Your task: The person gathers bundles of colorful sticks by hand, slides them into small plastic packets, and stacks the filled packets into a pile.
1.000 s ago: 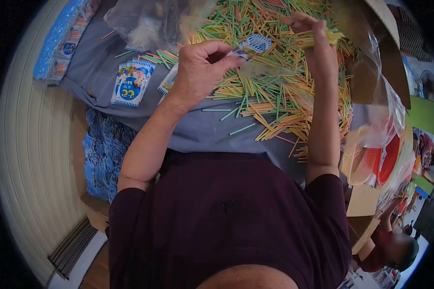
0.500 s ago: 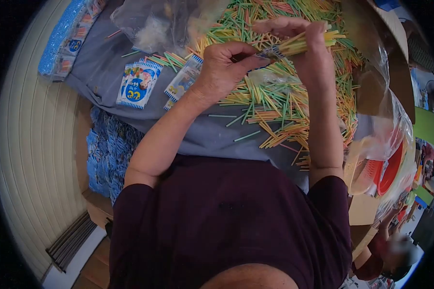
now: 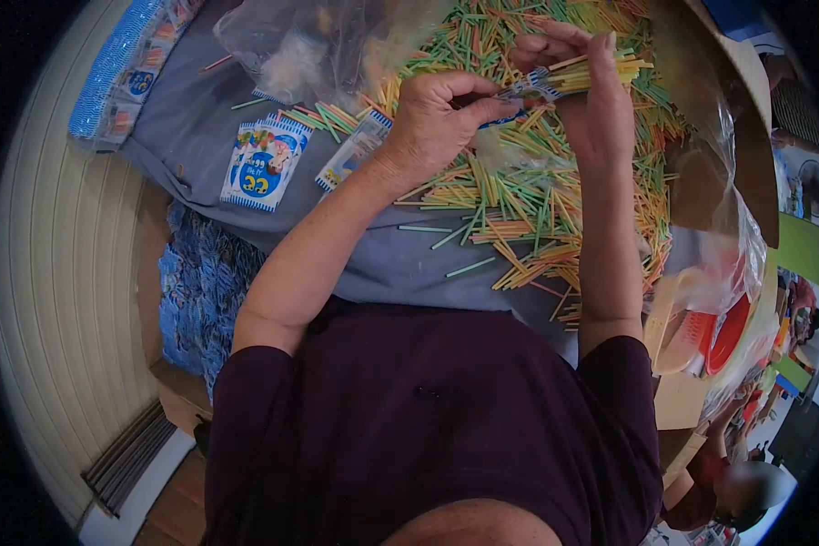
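Observation:
My left hand pinches a small blue-and-white printed packet between thumb and fingers, over the pile. A bunch of thin yellow sticks, like straws, lies in my right hand, between the raised thumb and the fingers behind. The left ends of the bunch meet the packet's mouth; how far in they reach is hidden. Under both hands spreads a large heap of green, yellow and orange sticks. Several matching packets lie left of my left hand, and another packet sits partly behind my left wrist.
Clear plastic bags lie at the upper left of the grey cloth. A box of blue packets stands at lower left, a bundle of wrapped packets at top left. On the right are a red basket and another person.
My left hand has moved slightly right with the packet, whose mouth is now closer round the sticks. The right hand's fingers have shifted a little; it still holds the bunch.

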Tool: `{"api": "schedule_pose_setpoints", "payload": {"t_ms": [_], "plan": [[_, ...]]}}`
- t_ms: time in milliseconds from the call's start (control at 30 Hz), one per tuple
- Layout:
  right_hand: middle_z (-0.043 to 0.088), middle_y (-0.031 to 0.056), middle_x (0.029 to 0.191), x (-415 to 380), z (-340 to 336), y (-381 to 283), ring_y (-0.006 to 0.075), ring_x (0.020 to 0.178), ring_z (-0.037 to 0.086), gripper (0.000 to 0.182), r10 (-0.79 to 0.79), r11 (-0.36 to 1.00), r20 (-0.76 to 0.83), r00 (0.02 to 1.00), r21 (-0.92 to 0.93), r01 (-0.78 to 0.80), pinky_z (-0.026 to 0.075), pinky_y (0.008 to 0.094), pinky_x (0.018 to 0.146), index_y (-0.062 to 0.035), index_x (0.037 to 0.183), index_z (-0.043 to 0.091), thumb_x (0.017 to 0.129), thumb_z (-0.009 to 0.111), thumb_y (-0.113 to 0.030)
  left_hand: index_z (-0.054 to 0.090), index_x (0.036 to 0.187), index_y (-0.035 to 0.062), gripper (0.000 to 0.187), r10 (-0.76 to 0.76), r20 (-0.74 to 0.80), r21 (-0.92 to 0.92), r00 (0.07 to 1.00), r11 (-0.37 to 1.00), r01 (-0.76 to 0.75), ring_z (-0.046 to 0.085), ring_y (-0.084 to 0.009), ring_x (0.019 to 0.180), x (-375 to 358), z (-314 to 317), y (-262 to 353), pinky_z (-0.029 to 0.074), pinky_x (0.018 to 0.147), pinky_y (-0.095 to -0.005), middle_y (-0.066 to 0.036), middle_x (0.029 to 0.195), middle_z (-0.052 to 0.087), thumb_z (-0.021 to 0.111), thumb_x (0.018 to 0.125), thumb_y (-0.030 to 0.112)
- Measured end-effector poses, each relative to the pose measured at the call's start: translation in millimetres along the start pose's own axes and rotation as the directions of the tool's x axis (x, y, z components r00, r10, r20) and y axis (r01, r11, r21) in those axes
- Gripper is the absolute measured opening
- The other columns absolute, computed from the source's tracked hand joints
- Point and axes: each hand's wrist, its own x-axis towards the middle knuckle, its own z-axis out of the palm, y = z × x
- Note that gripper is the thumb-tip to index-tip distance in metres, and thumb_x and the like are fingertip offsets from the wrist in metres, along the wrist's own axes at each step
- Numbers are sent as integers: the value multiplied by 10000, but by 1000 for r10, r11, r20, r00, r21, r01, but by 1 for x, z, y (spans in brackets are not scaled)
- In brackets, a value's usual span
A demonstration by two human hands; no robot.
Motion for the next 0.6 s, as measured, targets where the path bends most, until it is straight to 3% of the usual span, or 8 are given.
{"api": "schedule_pose_setpoints", "payload": {"t_ms": [133, 200, 233, 333, 400, 467, 500, 600], "plan": [[681, 103, 1062, -9, 11, -8, 190, 962, 621, 591, 20, 986, -2, 1000, -164, -20, 475, 318, 771, -30, 1161, 625, 1027, 334, -527, 741, 951, 7, 144, -14, 30, -65, 999, 998, 16, 609, -43, 750, 3, 2, -10, 493, 673, -201, -5, 820, 707, 766, 831, 82], [687, 79, 1048, -8, 7, -1, 190, 1004, 623, 582, -42, 961, 74, 996, -270, 61, 475, 333, 851, -27, 1116, 662, 1021, 363, -517, 724, 922, -12, 152, 25, 28, -155, 999, 988, -20, 573, -31, 547, 3, 5, -14, 481, 467, -205, 9, 682, 649, 746, 854, 122], [690, 66, 1041, -7, 6, 2, 190, 1025, 624, 579, -71, 942, 115, 991, -318, 104, 475, 340, 891, -25, 1094, 681, 1018, 377, -512, 724, 922, -12, 152, 26, 27, -153, 999, 988, -21, 573, -31, 547, 4, 6, -15, 481, 467, -205, 9, 682, 649, 746, 854, 122], [693, 51, 1042, -1, 6, 6, 183, 1042, 626, 567, -113, 922, 187, 976, -347, 174, 481, 342, 920, -16, 1062, 699, 1010, 413, -502, 724, 959, -15, 172, 15, 61, -222, 998, 975, -1, 603, -32, 633, 7, 10, -11, 508, 559, -202, 4, 734, 673, 745, 857, 122], [693, 48, 1051, -2, 22, -7, 177, 1038, 626, 558, -131, 920, 218, 967, -337, 201, 486, 337, 909, -9, 1053, 699, 1006, 434, -497, 722, 1009, -1, 184, -26, 94, -300, 995, 952, 53, 636, -61, 804, 11, 11, -4, 517, 726, -211, -18, 887, 710, 745, 862, 108], [633, 160, 1192, -12, 65, -41, 251, 1154, 571, 644, -140, 963, -205, 969, -255, 85, 453, 399, 977, -10, 1345, 523, 977, 446, -533, 721, 1021, 3, 194, -44, 80, -313, 996, 948, 67, 637, -64, 812, 15, 12, -1, 518, 733, -213, -21, 896, 712, 745, 862, 109], [633, 160, 1192, -8, 56, -40, 251, 1154, 571, 644, -142, 962, -199, 970, -257, 88, 453, 399, 977, -10, 1345, 523, 977, 446, -533, 720, 1034, 7, 204, -71, 68, -325, 995, 942, 89, 638, -66, 821, 17, 12, -1, 519, 740, -216, -24, 904, 713, 746, 861, 111], [685, 51, 1058, 7, -2, -22, 138, 973, 631, 419, -302, 950, -77, 950, -107, 294, 505, 294, 845, 6, 1049, 694, 1003, 522, -372, 715, 1055, 4, 221, -47, 39, -346, 998, 937, 58, 640, -72, 835, 18, 11, -8, 520, 759, -221, -26, 911, 715, 745, 862, 106]]}}
